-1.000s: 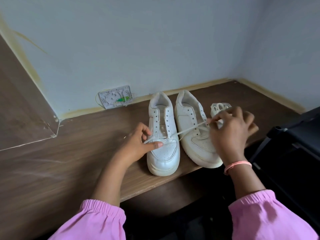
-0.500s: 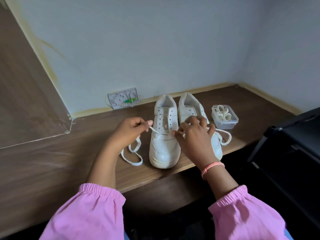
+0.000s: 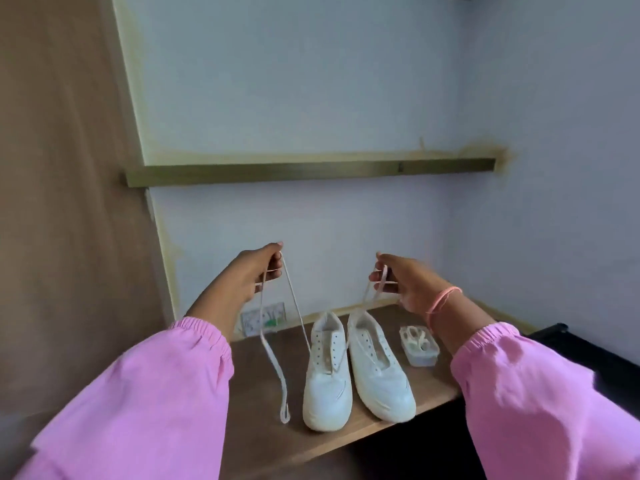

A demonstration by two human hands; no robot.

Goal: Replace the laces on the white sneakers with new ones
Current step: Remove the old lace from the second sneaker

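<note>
Above the counter [image 3: 263, 355] edge, my left hand [image 3: 254, 277] and right hand [image 3: 403, 284] now pinch the lace [image 3: 294, 299] ends raised high, evening them through the left sneaker [image 3: 327, 372].

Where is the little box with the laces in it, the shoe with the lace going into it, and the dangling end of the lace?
little box [image 3: 423, 358], head view, front wall.
laced shoe [image 3: 327, 393], head view, toe.
dangling lace end [image 3: 284, 415], head view, looped tip.

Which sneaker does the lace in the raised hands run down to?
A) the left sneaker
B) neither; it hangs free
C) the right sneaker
A: both strands of the lace drop from the left hand and right hand to the left sneaker.
</note>
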